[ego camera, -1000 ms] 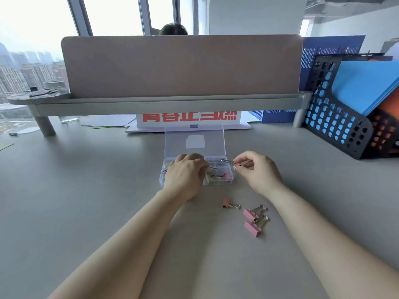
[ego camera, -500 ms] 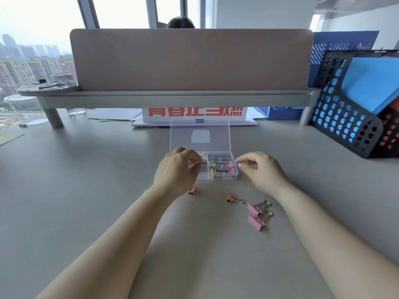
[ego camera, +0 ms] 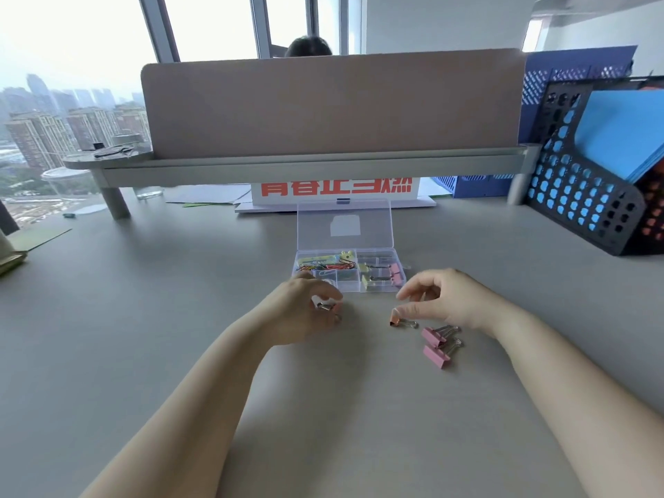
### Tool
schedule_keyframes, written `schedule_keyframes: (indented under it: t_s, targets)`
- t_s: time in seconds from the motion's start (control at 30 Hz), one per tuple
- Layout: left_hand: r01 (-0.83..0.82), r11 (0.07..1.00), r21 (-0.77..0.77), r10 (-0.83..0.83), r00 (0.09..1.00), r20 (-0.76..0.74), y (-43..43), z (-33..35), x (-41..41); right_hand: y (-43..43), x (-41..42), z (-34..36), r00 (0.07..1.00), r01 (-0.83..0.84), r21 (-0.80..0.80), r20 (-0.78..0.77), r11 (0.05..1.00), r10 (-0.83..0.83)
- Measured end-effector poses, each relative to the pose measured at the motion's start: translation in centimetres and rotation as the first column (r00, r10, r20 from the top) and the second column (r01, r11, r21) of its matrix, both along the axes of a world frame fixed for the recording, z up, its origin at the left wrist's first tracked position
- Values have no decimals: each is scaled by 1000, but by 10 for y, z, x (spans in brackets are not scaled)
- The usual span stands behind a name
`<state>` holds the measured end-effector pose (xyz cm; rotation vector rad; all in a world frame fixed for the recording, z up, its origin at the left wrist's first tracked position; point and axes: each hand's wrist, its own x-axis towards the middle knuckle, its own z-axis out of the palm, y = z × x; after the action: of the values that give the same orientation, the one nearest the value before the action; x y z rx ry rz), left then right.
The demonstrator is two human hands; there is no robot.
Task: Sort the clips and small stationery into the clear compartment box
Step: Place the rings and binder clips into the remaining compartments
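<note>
The clear compartment box (ego camera: 349, 290) stands open on the grey desk, its lid (ego camera: 375, 228) tilted back. Coloured paper clips fill its left compartments; yellow and pink binder clips lie in the right ones. Just in front of the box's left corner, my left hand (ego camera: 305, 312) pinches a small binder clip (ego camera: 327, 306) with silver handles. My right hand (ego camera: 443, 300) hovers in front of the box's right corner, fingers loosely curled, with its thumb tip touching a small orange binder clip (ego camera: 395, 319) on the desk. Two larger pink binder clips (ego camera: 434, 336) (ego camera: 436, 356) lie beside my right wrist.
A beige divider screen on a raised shelf (ego camera: 309, 167) crosses the desk behind the box, with a red-lettered sign (ego camera: 336, 188) under it. A black perforated file rack (ego camera: 589, 195) holding blue sheets stands at the right. Papers lie at the far left.
Both hands drew back from the box toward me. My left hand closed on the small clip lying on the desk; my right hand came down onto the orange clip.
</note>
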<state>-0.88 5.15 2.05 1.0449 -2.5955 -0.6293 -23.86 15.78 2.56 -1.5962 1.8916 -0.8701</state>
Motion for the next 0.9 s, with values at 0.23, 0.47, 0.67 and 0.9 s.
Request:
schedule_keyframes:
  t_s: [0.23,0.47,0.67,0.9]
  targets:
    - [-8,999,-49,3,995,-101,1,-1,-4,-4,15,1,989,-119,10,-88,993,120]
    - [-110,993,43,119,934,-338,-4,10,-10,-17,26,13,991,-29,-158,121,987,49]
    - [-265,962,62,262,841,-474,-17,27,-23,-47,34,29,986,58,-224,167,973,-21]
    - [-224,917,331,388,696,-604,-26,14,-31,-64,36,11,949,233,-350,287,907,-133]
